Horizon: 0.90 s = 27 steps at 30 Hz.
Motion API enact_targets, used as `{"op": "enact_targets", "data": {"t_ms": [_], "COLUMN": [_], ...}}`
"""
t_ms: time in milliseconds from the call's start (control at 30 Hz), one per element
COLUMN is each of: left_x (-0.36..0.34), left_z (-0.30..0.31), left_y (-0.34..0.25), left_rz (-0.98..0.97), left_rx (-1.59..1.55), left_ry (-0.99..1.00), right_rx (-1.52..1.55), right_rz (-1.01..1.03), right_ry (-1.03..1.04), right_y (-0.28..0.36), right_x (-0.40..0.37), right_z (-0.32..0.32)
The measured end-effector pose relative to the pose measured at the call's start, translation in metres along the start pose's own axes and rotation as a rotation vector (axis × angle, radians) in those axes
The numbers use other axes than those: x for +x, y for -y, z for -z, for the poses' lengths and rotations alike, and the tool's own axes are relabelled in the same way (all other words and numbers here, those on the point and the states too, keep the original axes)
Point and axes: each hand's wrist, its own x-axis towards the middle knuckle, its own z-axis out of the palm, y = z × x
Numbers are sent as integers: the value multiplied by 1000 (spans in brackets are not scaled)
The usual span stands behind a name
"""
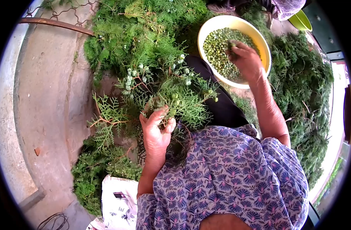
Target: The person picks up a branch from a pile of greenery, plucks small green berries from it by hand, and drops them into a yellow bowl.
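My left hand (157, 128) is closed around a leafy cypress-like branch (183, 101) in front of my lap. Pale green, knobbly cones (128, 81) cluster along its twigs, some of them near the fingers. Over at the right, my right hand (245, 61) is above a cream-yellow basin (201, 38), its fingers curled together. Something small and dark green, like a cone, shows at the fingertips; the palm side is hidden. Many loose green cones (217, 48) cover the inside of the basin.
Cut green branches (125, 30) are heaped ahead, with another pile (302, 88) at the right and a smaller one (85, 180) at lower left. A white printed sack (118, 195) lies beside me. Another person's patterned clothing (288, 7) and a green basin (300, 21) appear at top right.
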Motion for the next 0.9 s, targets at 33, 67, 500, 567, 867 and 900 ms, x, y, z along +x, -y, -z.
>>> {"op": "enact_targets", "data": {"t_ms": [33, 67, 500, 567, 867, 900], "left_x": [0, 0, -16, -13, -9, -8], "left_z": [-2, -4, -13, -15, -25, -24], "left_y": [-2, -4, -8, -7, -4, -4], "left_rz": [0, -2, -164, -111, -105, -100], "left_rx": [95, 188, 476, 393, 279, 294], "left_ry": [-49, -99, -6, -65, -180, -166], "right_rx": [-7, -685, -1093, -1078, -783, -726], "right_rz": [18, 466, 509, 669, 499, 426], "right_ry": [-23, 98, -581, -581, -153, 65], "right_y": [4, -8, -11, -14, 19, 22], "right_x": [5, 16, 54, 58, 6, -16], "right_z": [16, 47, 109, 98, -2, -26]}}
